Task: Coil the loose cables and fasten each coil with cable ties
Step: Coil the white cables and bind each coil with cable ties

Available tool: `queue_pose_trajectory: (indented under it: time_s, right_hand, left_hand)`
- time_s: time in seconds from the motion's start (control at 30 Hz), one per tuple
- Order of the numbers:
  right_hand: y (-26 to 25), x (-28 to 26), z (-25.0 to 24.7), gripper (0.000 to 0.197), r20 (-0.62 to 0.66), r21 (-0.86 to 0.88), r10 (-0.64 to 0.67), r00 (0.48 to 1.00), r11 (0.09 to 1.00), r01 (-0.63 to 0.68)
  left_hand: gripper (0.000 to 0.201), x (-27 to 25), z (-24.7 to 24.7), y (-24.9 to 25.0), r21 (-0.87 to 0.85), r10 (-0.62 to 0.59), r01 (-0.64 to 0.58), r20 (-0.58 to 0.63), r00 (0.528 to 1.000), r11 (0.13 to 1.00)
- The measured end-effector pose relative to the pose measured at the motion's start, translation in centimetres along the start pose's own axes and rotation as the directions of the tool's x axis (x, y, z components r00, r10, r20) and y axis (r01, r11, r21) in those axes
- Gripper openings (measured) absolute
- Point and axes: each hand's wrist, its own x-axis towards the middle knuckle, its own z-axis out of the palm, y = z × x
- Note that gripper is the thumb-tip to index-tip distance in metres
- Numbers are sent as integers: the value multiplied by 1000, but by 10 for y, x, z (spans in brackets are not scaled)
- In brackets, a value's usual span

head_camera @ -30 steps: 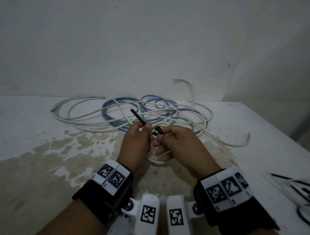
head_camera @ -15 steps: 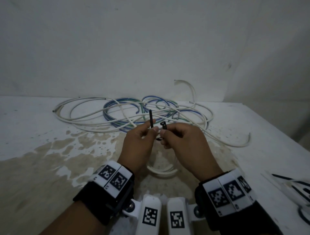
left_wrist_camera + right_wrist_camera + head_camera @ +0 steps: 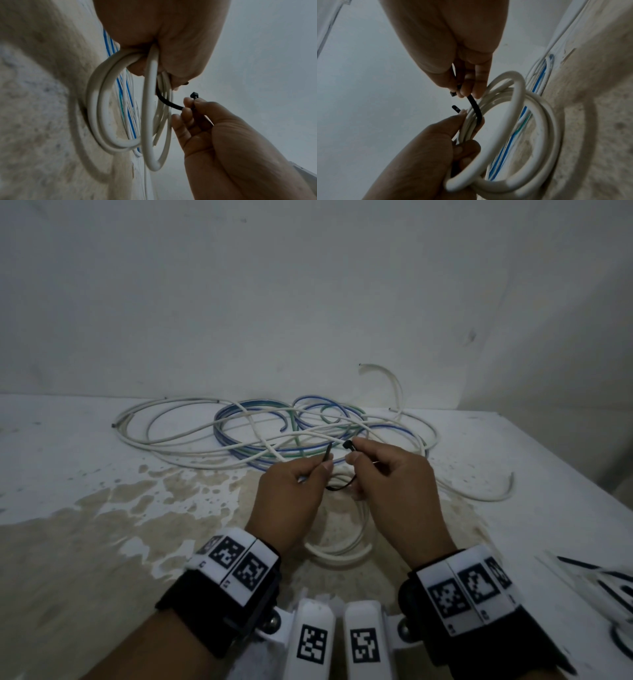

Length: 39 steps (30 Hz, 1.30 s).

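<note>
A small white cable coil (image 3: 339,549) hangs from my left hand (image 3: 322,470), whose fingers curl round its strands. A black cable tie (image 3: 337,488) loops under the coil's strands between my hands. My left thumb and forefinger pinch its tail (image 3: 329,453), which sticks up. My right hand (image 3: 354,455) pinches the tie just below its square head (image 3: 348,444). In the left wrist view the coil (image 3: 120,108) hangs below my left hand (image 3: 163,40), and the tie (image 3: 169,103) runs to the right fingers (image 3: 188,102). The right wrist view shows the tie (image 3: 473,104) crossing the coil (image 3: 513,121).
A tangle of loose white, blue and green cables (image 3: 274,433) lies at the back of the stained white table (image 3: 102,525), against the wall. A clear bag of black cable ties (image 3: 609,580) lies at the right edge.
The tie's tail swung from pointing up-left to nearly upright and shows less length above my left fingers. My right hand drew the head slightly right, apart from the tail.
</note>
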Motion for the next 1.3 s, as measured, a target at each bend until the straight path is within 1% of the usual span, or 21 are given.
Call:
queue_pose_trajectory:
  time_s: [0.17,0.3,0.5,0.73,0.97,1.1,1.2,1.3]
  right_hand:
    - [1,0,2,22,18,-34,-19,1000,999,20]
    - [0,0,1,22,-3,-29,-47,999,998,46]
    - [-1,-1,1,21,9,-33,-56,998,998,56]
    - [-5,-4,0,22,44,-16,-99,994,995,100]
    - [-10,-4,-1,14,27,39,-92,995,995,91]
    - [-9,-4,-2,16,49,52,-65,997,997,62]
    - [-9,-3,-4,18,55,38,-61,997,998,59]
    - [-9,0,-6,16,68,56,-42,997,998,38]
  left_hand:
    - [20,0,1,0,31,45,-46,16,999,998]
    - [21,-1,1,-1,57,88,-90,33,996,994]
    - [21,-2,0,0,56,95,-97,34,995,994]
    - [17,-4,3,2,57,120,-121,17,993,991]
    - [18,-5,1,2,80,155,-157,25,988,984]
    - [18,-5,2,2,103,187,-189,25,982,977]
    - [28,-6,2,2,153,216,-221,47,975,963]
    - [20,-5,2,3,183,227,-233,52,972,955]
